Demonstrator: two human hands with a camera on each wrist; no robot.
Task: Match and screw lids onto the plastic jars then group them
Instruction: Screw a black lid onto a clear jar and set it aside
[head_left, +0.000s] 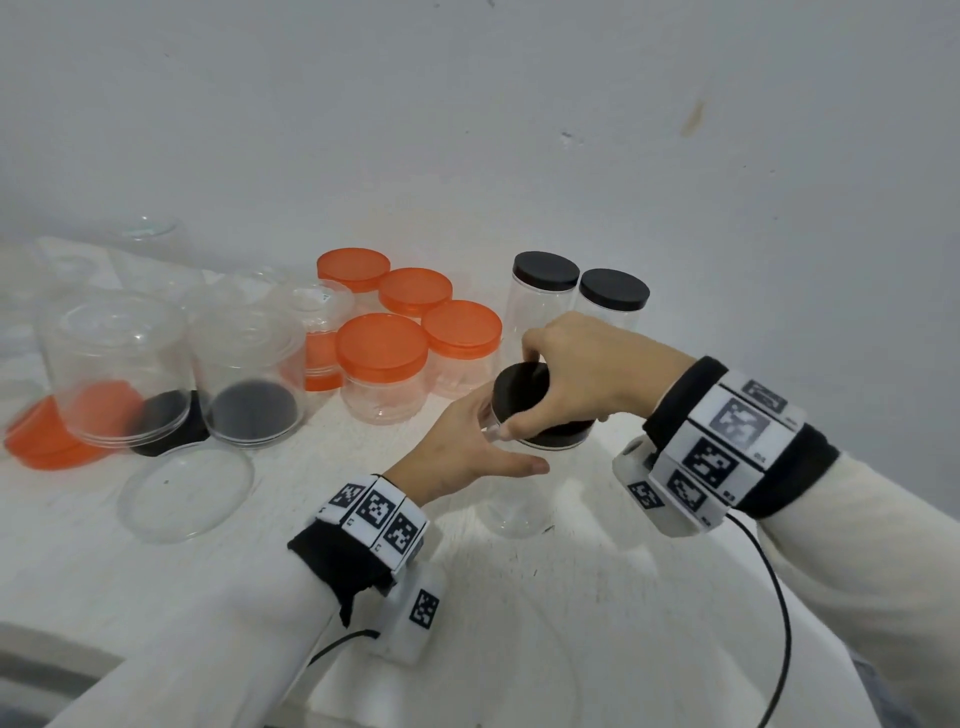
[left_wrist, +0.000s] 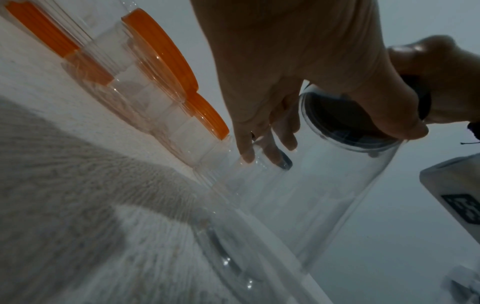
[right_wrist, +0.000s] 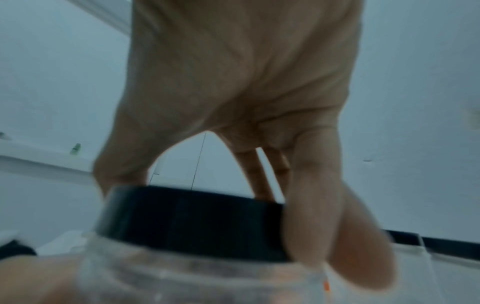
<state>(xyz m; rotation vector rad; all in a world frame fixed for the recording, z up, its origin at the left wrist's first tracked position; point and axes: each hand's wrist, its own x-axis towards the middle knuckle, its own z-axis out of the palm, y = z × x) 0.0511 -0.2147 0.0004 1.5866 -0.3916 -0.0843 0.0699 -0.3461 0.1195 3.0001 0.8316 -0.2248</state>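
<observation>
Nearest the person, a tall clear jar (head_left: 517, 512) stands upright on the white counter (head_left: 291, 483), gripped just under its neck by the left hand (head_left: 467, 452); the thumb lies straight along the near side and the fingers (left_wrist: 272, 142) wrap round the far side. On the jar's mouth sits a black lid (head_left: 524, 400), and the right hand (head_left: 587, 371) comes down over it from above, its fingers (right_wrist: 319, 195) curled round the rim with the thumb on the near edge, pinching the lid. To the left lie a clear lid (head_left: 184, 488) and two upturned clear jars (head_left: 117, 364) over loose orange and black lids. Farther back stand four orange-lidded jars (head_left: 382, 366) in a cluster, and beside them, near the wall, two black-lidded jars (head_left: 545, 291) touching each other
</observation>
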